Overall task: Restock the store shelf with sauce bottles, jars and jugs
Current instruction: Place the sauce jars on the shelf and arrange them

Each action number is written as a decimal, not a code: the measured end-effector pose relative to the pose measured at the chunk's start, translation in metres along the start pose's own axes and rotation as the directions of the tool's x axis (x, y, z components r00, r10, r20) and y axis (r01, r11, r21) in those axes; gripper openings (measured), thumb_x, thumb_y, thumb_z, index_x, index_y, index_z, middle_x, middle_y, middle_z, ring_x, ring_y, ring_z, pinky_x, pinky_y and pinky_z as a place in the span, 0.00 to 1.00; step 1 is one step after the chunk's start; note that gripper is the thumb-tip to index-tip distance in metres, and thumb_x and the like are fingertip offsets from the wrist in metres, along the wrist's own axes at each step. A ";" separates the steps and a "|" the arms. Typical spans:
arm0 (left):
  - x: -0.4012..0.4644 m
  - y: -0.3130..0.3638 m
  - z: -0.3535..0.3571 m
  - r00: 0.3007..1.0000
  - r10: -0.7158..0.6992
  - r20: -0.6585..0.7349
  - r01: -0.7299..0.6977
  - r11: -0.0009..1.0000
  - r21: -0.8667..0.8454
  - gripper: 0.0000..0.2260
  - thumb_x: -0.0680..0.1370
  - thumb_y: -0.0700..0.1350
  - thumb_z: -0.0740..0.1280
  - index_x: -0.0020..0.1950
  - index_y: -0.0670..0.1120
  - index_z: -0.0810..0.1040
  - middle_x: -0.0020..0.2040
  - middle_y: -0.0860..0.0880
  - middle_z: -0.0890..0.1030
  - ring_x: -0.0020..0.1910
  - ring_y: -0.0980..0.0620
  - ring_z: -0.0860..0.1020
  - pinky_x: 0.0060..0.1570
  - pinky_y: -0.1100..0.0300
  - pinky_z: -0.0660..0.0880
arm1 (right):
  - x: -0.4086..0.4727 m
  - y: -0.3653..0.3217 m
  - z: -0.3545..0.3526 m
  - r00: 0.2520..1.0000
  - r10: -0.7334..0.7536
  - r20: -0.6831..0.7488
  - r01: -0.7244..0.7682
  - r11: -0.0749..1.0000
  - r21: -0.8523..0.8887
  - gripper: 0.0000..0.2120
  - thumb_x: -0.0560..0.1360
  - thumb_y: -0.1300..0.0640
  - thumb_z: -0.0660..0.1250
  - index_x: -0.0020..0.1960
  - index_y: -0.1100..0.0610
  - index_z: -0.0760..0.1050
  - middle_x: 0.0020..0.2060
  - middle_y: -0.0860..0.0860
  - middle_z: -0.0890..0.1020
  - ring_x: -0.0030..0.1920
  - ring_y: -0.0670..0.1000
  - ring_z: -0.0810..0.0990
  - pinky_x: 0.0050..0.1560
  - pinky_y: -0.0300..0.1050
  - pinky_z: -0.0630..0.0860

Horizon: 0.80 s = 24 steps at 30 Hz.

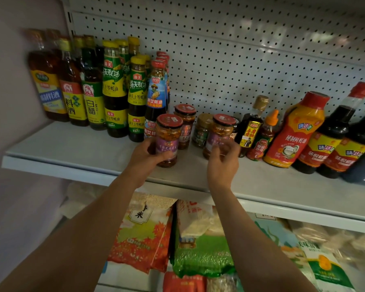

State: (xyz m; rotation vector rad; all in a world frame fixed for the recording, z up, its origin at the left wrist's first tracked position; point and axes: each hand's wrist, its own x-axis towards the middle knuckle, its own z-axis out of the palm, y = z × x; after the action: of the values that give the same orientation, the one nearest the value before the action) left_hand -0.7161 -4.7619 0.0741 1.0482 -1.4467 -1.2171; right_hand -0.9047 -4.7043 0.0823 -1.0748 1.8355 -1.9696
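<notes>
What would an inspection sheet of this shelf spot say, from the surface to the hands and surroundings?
Surface: pale metal shelf, bare at its front left.
Job's things: chili jar held upright at the shelf front; second chili jar beside it; tall sauce bottles in rows at left; red squeeze bottle and dark bottles at right.
Clutter: nothing seen.
Hands: left hand grips the first jar; right hand, fingers loosely curled, is at the second jar, contact unclear.
Cables: nothing seen.
Surroundings: pegboard back panel; rice bags on the shelf below.
</notes>
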 end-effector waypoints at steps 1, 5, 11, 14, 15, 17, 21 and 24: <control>0.000 0.000 0.000 1.000 -0.001 -0.002 0.001 1.000 0.004 0.29 0.68 0.48 0.79 0.67 0.51 0.74 0.60 0.53 0.81 0.59 0.54 0.78 0.60 0.55 0.75 | -0.004 0.000 0.006 0.994 0.007 0.111 -0.011 0.999 0.034 0.10 0.81 0.56 0.65 0.62 0.51 0.73 0.53 0.43 0.79 0.55 0.43 0.77 0.60 0.47 0.76; 0.000 0.000 0.002 1.000 0.005 -0.019 -0.004 1.000 0.013 0.28 0.68 0.47 0.79 0.67 0.52 0.74 0.60 0.53 0.81 0.59 0.55 0.78 0.59 0.57 0.74 | -0.003 -0.001 0.030 0.875 0.145 0.462 -0.207 0.974 0.086 0.28 0.81 0.39 0.57 0.77 0.49 0.64 0.74 0.49 0.70 0.74 0.51 0.67 0.76 0.55 0.63; -0.001 0.001 0.002 1.000 0.010 -0.018 -0.009 0.999 0.031 0.30 0.69 0.48 0.79 0.69 0.50 0.74 0.61 0.52 0.80 0.60 0.54 0.77 0.57 0.59 0.74 | 0.011 -0.010 0.047 0.801 0.167 0.575 -0.307 0.939 0.154 0.27 0.84 0.41 0.51 0.80 0.48 0.57 0.78 0.47 0.63 0.77 0.48 0.60 0.71 0.42 0.57; -0.003 0.002 0.003 1.000 0.014 -0.025 -0.013 0.999 0.038 0.28 0.69 0.48 0.78 0.67 0.51 0.74 0.60 0.53 0.80 0.59 0.56 0.77 0.53 0.62 0.73 | 0.010 -0.005 0.054 0.801 0.203 0.564 -0.329 0.935 0.131 0.30 0.81 0.34 0.51 0.80 0.46 0.58 0.78 0.47 0.63 0.78 0.49 0.60 0.75 0.46 0.56; -0.002 0.003 0.003 1.000 0.013 -0.028 -0.012 0.999 0.039 0.28 0.69 0.47 0.78 0.67 0.52 0.74 0.59 0.54 0.80 0.58 0.57 0.76 0.53 0.63 0.72 | 0.008 -0.003 0.056 0.801 0.204 0.562 -0.328 0.936 0.128 0.33 0.79 0.32 0.52 0.80 0.45 0.59 0.78 0.47 0.64 0.78 0.49 0.60 0.76 0.48 0.55; -0.003 0.004 0.003 0.999 0.010 -0.031 -0.008 0.999 0.039 0.27 0.70 0.46 0.78 0.67 0.51 0.74 0.58 0.54 0.80 0.57 0.59 0.76 0.51 0.64 0.72 | 0.005 -0.003 0.056 0.805 0.193 0.560 -0.313 0.942 0.124 0.37 0.75 0.28 0.52 0.79 0.44 0.59 0.78 0.46 0.64 0.77 0.48 0.61 0.78 0.51 0.55; -0.003 0.004 0.003 0.999 0.016 -0.029 -0.015 0.999 0.032 0.27 0.70 0.45 0.77 0.68 0.49 0.74 0.58 0.53 0.80 0.57 0.58 0.77 0.51 0.64 0.73 | 0.003 -0.004 0.055 0.812 0.167 0.560 -0.294 0.945 0.144 0.40 0.72 0.25 0.53 0.79 0.44 0.61 0.77 0.46 0.66 0.77 0.48 0.63 0.78 0.53 0.57; -0.003 0.004 0.003 0.999 0.019 -0.035 -0.018 0.999 0.049 0.26 0.71 0.45 0.77 0.67 0.50 0.74 0.57 0.54 0.80 0.57 0.56 0.77 0.51 0.64 0.72 | -0.002 -0.006 0.053 0.800 0.152 0.580 -0.291 0.944 0.153 0.38 0.74 0.28 0.52 0.79 0.45 0.62 0.76 0.47 0.67 0.76 0.49 0.64 0.77 0.51 0.59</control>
State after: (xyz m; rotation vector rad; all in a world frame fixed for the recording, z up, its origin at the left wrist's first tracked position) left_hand -0.7186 -4.7579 0.0777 1.0816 -1.4616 -1.1500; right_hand -0.8674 -4.7428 0.0838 -1.1422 1.3028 -1.4705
